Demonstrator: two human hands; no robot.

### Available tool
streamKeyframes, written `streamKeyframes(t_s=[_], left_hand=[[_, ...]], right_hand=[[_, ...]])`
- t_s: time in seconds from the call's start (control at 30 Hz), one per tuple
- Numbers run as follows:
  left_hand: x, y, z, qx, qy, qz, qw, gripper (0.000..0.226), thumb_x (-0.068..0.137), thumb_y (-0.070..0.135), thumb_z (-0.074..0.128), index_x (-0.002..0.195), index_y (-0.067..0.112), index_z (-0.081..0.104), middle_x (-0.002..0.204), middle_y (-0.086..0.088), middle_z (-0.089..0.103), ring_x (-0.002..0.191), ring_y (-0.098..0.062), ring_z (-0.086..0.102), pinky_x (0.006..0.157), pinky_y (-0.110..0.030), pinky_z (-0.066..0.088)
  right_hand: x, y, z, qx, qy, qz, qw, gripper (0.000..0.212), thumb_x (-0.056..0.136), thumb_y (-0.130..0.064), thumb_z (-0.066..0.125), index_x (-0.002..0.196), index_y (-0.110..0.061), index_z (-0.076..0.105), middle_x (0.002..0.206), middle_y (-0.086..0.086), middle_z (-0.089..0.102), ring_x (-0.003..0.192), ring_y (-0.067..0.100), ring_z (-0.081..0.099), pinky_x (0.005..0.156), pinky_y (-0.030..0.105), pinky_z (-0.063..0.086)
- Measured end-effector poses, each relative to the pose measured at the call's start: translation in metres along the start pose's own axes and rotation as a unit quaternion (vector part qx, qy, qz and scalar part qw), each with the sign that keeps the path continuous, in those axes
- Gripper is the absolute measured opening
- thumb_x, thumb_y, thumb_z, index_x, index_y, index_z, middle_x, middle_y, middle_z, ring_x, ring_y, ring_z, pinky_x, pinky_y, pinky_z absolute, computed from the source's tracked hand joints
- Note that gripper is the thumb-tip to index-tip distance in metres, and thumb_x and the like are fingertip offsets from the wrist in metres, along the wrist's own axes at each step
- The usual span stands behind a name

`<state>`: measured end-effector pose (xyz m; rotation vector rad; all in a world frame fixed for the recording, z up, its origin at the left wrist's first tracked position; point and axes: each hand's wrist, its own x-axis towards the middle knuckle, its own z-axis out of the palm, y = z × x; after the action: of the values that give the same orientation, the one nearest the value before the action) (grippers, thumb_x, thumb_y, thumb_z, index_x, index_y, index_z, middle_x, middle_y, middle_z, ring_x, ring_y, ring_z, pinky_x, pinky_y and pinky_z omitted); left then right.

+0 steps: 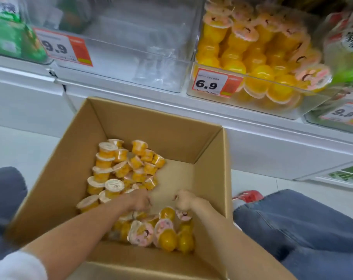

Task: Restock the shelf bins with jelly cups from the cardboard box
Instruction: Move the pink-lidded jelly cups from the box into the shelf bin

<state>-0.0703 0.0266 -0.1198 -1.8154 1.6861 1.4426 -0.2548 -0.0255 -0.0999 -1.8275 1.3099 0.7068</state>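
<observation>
An open cardboard box (183, 142) stands on the floor between my knees. Small orange jelly cups with white lids (119, 168) are heaped along its left side. Bigger yellow jelly cups with pink lids (161, 233) lie at its near end. My left hand (140, 200) reaches down onto the heap with fingers curled under; what they hold is hidden. My right hand (184, 200) curls over a pink-lidded cup (184, 214). On the shelf, a clear bin (121, 57) holds no cups, and the bin to its right (258, 93) is packed with yellow cups.
Price tags read 9.9 (58, 47) and 6.9 (210, 82). Green packets fill the bins at the far left (12, 37) and far right (345, 47). My jeans-clad knees (305, 229) flank the box, and a red shoe (250, 196) shows beside it.
</observation>
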Motion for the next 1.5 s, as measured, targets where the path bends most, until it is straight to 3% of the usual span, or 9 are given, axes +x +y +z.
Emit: streamKeyframes(t_s=[0.27, 0.33, 0.43, 0.73, 0.8, 0.97, 1.17, 1.37, 1.5], left_hand=[[0.023, -0.030, 0.059, 0.090, -0.063, -0.015, 0.994, 0.041, 0.080, 0.036, 0.073, 0.117, 0.019, 0.064, 0.122, 0.001, 0.060, 0.112, -0.020, 0.057, 0.087, -0.031, 0.047], [0.027, -0.026, 0.062, 0.082, -0.053, -0.018, 0.995, 0.029, 0.083, 0.028, 0.071, 0.108, 0.014, 0.066, 0.116, -0.003, 0.065, 0.106, -0.021, 0.061, 0.082, -0.031, 0.049], [0.033, -0.025, 0.066, 0.064, -0.043, -0.011, 0.997, 0.010, 0.088, 0.021, 0.067, 0.093, 0.013, 0.064, 0.107, -0.005, 0.065, 0.095, -0.020, 0.061, 0.074, -0.028, 0.047], [0.022, -0.027, 0.041, -0.145, 0.025, -0.027, 0.989, 0.032, 0.092, 0.013, 0.058, 0.066, 0.022, 0.041, 0.076, 0.005, 0.044, 0.069, -0.010, 0.043, 0.061, -0.018, 0.038], [0.016, -0.020, 0.022, -0.256, 0.070, -0.043, 0.963, 0.025, 0.092, 0.014, 0.056, 0.071, 0.020, 0.044, 0.079, 0.001, 0.046, 0.073, -0.016, 0.048, 0.055, -0.026, 0.046], [-0.016, 0.023, -0.045, -0.522, 0.116, -0.016, 0.845, 0.029, 0.103, 0.019, 0.040, 0.128, 0.029, 0.052, 0.132, -0.004, 0.045, 0.105, -0.033, 0.060, 0.060, -0.033, 0.060], [-0.076, 0.105, -0.130, -0.609, 0.135, 0.110, 0.774, 0.033, 0.098, 0.022, 0.053, 0.130, 0.019, 0.057, 0.131, -0.008, 0.061, 0.105, -0.027, 0.064, 0.071, -0.031, 0.060], [-0.125, 0.191, -0.181, -0.420, 0.282, 0.221, 0.834, 0.066, 0.075, 0.008, 0.080, 0.134, 0.010, 0.052, 0.123, -0.005, 0.061, 0.092, -0.015, 0.065, 0.060, -0.022, 0.058], [-0.134, 0.246, -0.215, -0.197, 0.435, 0.283, 0.832, 0.072, 0.070, 0.034, 0.084, 0.133, 0.021, 0.052, 0.126, 0.010, 0.057, 0.110, -0.008, 0.056, 0.081, -0.017, 0.048]], right_hand=[[0.025, 0.007, 0.074, 0.024, -0.092, 0.029, 0.995, 0.040, 0.095, -0.033, 0.054, 0.127, -0.009, 0.056, 0.128, 0.011, 0.056, 0.122, 0.027, 0.051, 0.100, 0.031, 0.040], [0.025, 0.009, 0.085, 0.044, -0.059, 0.038, 0.997, 0.013, 0.096, -0.026, 0.051, 0.101, -0.015, 0.057, 0.116, 0.010, 0.056, 0.115, 0.026, 0.053, 0.092, 0.030, 0.043], [0.028, 0.012, 0.091, 0.070, -0.016, 0.046, 0.996, 0.037, 0.092, -0.025, 0.058, 0.069, -0.028, 0.030, 0.089, -0.001, 0.049, 0.093, 0.017, 0.049, 0.074, 0.024, 0.036], [0.027, 0.004, 0.067, 0.197, 0.133, 0.060, 0.970, 0.027, 0.092, -0.023, 0.057, 0.076, -0.021, 0.035, 0.080, 0.000, 0.049, 0.076, 0.021, 0.045, 0.063, 0.032, 0.038], [0.022, -0.003, 0.049, 0.254, 0.185, 0.047, 0.948, 0.008, 0.095, -0.025, 0.049, 0.099, -0.020, 0.044, 0.103, 0.006, 0.054, 0.089, 0.023, 0.052, 0.073, 0.031, 0.044], [-0.005, -0.015, -0.020, 0.348, 0.275, -0.061, 0.894, 0.045, 0.100, -0.018, 0.032, 0.144, -0.026, 0.040, 0.143, 0.006, 0.045, 0.128, 0.023, 0.047, 0.107, 0.037, 0.039], [-0.072, -0.010, -0.115, 0.464, 0.317, -0.154, 0.813, 0.056, 0.091, -0.030, 0.063, 0.143, -0.024, 0.043, 0.119, 0.010, 0.062, 0.064, 0.013, 0.058, 0.053, 0.016, 0.045], [-0.152, 0.004, -0.188, 0.403, 0.444, -0.201, 0.775, 0.073, 0.073, -0.041, 0.077, 0.139, -0.025, 0.050, 0.113, -0.003, 0.067, 0.088, 0.002, 0.060, 0.080, 0.019, 0.046], [-0.188, 0.031, -0.240, 0.267, 0.574, -0.160, 0.757, 0.078, 0.077, -0.052, 0.070, 0.143, -0.019, 0.046, 0.116, 0.000, 0.062, 0.106, 0.011, 0.056, 0.091, 0.025, 0.045]])
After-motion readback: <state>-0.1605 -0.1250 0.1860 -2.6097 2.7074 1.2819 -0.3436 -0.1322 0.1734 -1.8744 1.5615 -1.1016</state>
